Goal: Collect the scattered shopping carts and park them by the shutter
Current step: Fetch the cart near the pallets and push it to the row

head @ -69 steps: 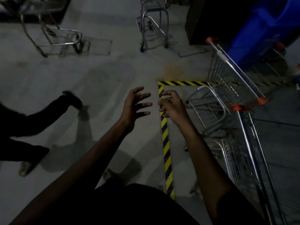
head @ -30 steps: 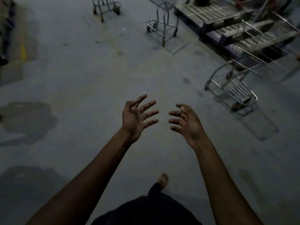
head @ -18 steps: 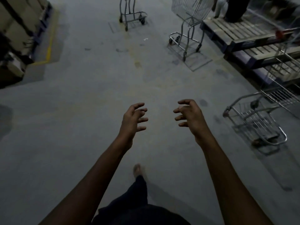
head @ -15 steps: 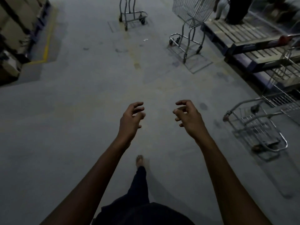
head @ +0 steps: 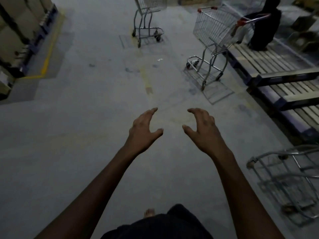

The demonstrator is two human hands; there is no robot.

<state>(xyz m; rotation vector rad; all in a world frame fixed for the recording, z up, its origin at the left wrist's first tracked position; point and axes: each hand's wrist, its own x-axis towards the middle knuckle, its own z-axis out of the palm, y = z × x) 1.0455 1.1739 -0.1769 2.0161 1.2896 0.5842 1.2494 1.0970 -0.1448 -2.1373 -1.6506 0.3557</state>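
Both my arms reach forward over bare concrete floor. My left hand (head: 144, 129) and my right hand (head: 202, 128) hold nothing, their fingers loosely curved and spread. A steel shopping cart with red handle ends (head: 214, 30) stands ahead to the right, beside the pallets. A second cart (head: 149, 7) stands farther off at the top centre, its basket cut by the frame edge. The lower frame of a third cart (head: 284, 180) shows at the right edge, close to me. No shutter is in view.
Wooden pallets (head: 276, 66) line the right side, and a person in dark clothes (head: 264, 26) sits on the far one. Stacked cartons (head: 15, 31) stand at the left behind a yellow floor line (head: 47, 54). Open floor stretches ahead.
I have turned away from the parked carts by the striped tape and walked along the aisle. The carts ahead are nearer. My fingers have spread out from a tighter curl.
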